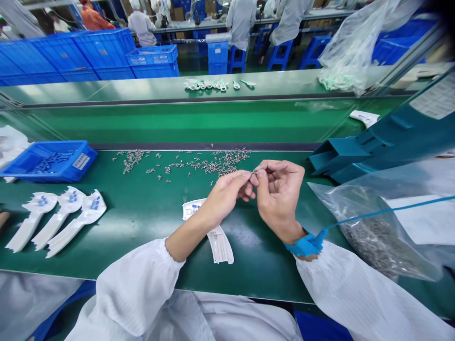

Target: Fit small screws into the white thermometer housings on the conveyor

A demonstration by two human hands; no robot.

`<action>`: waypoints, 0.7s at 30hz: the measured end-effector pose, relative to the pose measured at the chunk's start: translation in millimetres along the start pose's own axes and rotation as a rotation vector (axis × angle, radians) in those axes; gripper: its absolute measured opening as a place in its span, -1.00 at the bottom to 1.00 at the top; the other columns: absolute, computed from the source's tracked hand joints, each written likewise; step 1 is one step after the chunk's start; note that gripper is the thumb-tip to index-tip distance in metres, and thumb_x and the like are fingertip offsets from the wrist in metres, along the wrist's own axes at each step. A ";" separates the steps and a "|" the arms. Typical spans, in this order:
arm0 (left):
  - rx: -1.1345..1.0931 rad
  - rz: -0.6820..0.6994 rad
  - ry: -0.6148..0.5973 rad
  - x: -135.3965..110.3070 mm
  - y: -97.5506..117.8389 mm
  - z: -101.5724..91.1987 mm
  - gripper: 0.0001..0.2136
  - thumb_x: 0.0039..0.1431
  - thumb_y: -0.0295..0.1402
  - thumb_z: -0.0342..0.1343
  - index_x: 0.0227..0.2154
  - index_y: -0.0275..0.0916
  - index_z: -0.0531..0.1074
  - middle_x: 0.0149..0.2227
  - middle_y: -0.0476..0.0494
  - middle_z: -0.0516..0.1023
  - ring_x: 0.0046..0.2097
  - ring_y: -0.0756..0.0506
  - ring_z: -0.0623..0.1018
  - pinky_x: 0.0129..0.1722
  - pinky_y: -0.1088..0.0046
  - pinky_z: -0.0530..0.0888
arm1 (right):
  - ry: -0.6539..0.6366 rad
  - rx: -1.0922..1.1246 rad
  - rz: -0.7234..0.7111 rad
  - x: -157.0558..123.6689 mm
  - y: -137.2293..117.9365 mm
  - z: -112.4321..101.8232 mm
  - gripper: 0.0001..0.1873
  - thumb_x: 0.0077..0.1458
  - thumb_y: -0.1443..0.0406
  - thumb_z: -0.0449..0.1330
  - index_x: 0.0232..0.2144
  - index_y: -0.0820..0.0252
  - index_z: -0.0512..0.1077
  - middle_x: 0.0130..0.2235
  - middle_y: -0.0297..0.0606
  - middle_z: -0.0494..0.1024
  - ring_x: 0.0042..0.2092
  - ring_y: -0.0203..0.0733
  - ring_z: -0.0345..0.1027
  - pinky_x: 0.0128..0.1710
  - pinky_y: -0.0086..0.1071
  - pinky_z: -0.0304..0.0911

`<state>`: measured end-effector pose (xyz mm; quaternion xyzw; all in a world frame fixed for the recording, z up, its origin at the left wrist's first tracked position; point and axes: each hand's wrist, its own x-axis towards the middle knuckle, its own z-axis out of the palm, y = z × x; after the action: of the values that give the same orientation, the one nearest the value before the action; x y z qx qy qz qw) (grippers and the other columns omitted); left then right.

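My left hand (227, 192) and my right hand (280, 192) meet above the green table, fingertips pinched together. Between them is a small metal part (254, 172), too tiny to name surely. A blue strap with a cord circles my right wrist. Beneath my left forearm lies a white plastic housing half (221, 244), partly hidden by the arm, with blue pieces at its upper end. Just beyond my hands, many loose small metal parts (216, 165) are scattered, with a smaller heap (133, 160) farther left.
On the left lie several white housing halves (90, 210) and a blue bin (67, 175) of blue pieces. A clear bag (380, 237) of metal parts and a teal chute (355, 149) stand right. Green-white pieces (209, 85) sit on the far ledge. Other people work beyond.
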<state>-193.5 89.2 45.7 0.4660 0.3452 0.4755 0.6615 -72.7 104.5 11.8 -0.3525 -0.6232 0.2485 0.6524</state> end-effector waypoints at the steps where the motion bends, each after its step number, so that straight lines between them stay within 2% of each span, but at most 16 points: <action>1: 0.100 0.053 0.022 0.0 1.2 -1.5 -0.75 0.28 -0.19 0.05 -0.45 -0.24 0.39 -0.48 0.02 0.34 -0.39 0.01 0.37 -0.32 0.49 0.34 | -0.002 -0.021 -0.015 0.2 1.6 -0.7 -0.75 0.27 0.36 0.12 -0.09 0.00 0.13 -0.19 -0.31 0.40 -0.23 -0.25 0.43 -0.30 -0.27 0.40; 4: 0.401 0.193 0.113 -1.8 4.3 -3.6 -0.77 0.24 -0.18 0.15 -0.42 -0.23 0.43 -0.44 0.02 0.43 -0.36 0.01 0.39 -0.31 0.48 0.33 | -0.026 -0.053 -0.068 0.0 4.5 -2.0 -0.75 0.26 0.36 0.13 -0.09 0.01 0.16 -0.19 -0.29 0.40 -0.16 -0.20 0.41 -0.21 -0.21 0.41; 6: 0.504 0.223 0.148 -3.6 5.5 -4.0 -0.79 0.25 -0.19 0.17 -0.40 -0.23 0.44 -0.42 0.02 0.47 -0.35 0.00 0.42 -0.30 0.48 0.35 | -0.042 -0.050 -0.089 -0.6 4.5 -2.3 -0.75 0.25 0.36 0.13 -0.10 0.01 0.16 -0.19 -0.28 0.40 -0.16 -0.18 0.41 -0.22 -0.20 0.40; 14: 0.895 0.477 0.218 -8.5 2.4 -5.6 -0.86 0.38 -0.34 0.01 -0.29 -0.20 0.43 -0.30 -0.06 0.53 -0.27 -0.04 0.47 -0.24 0.42 0.37 | -0.026 -0.103 -0.079 -2.0 -2.4 -0.8 -0.77 0.27 0.37 0.12 -0.12 -0.01 0.15 -0.18 -0.25 0.40 -0.13 -0.14 0.41 -0.20 -0.17 0.41; 17: 0.811 0.439 0.217 -9.7 1.2 -1.3 -0.81 0.40 -0.33 -0.04 -0.31 -0.20 0.42 -0.32 -0.07 0.51 -0.26 -0.05 0.47 -0.23 0.42 0.38 | -0.017 -0.070 -0.125 -2.0 -1.4 -0.5 -0.74 0.25 0.41 0.12 -0.13 -0.01 0.15 -0.19 -0.27 0.39 -0.15 -0.16 0.40 -0.24 -0.20 0.41; 21: 0.432 0.283 0.113 -7.9 0.2 1.0 -0.72 0.40 -0.19 -0.04 -0.39 -0.20 0.38 -0.39 -0.03 0.42 -0.32 -0.03 0.43 -0.27 0.44 0.39 | 0.001 0.033 -0.115 -2.2 -2.4 0.6 -0.69 0.22 0.46 0.14 -0.14 -0.01 0.15 -0.20 -0.30 0.39 -0.17 -0.21 0.40 -0.31 -0.27 0.39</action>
<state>-195.1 81.4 46.3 0.6128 0.4067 0.5036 0.4532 -73.8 101.3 12.3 -0.3056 -0.6380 0.2205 0.6716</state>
